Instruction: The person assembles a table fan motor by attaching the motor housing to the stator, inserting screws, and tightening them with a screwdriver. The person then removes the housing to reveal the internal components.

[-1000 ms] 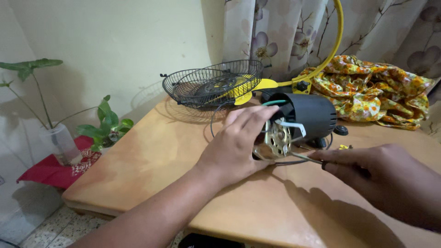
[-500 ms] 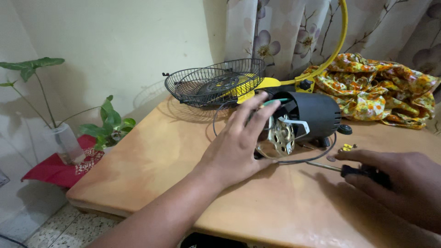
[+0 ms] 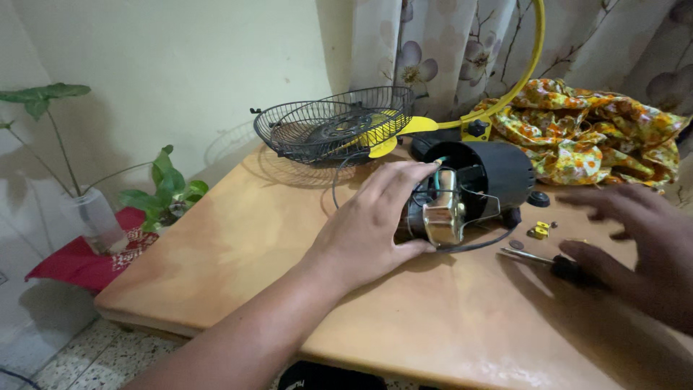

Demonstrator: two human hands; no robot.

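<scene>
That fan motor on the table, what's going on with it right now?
A person's left hand grips the black fan motor lying on its side on the wooden table. The right hand is open over a screwdriver lying on the table, beside small loose parts. The wire fan guard sits behind.

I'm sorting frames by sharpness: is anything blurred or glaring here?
Head view: the right hand is motion-smeared at the fingers; the left hand and motor are fairly sharp; a bright glint on the motor's metal part; soft shadows under the fan guard.
</scene>
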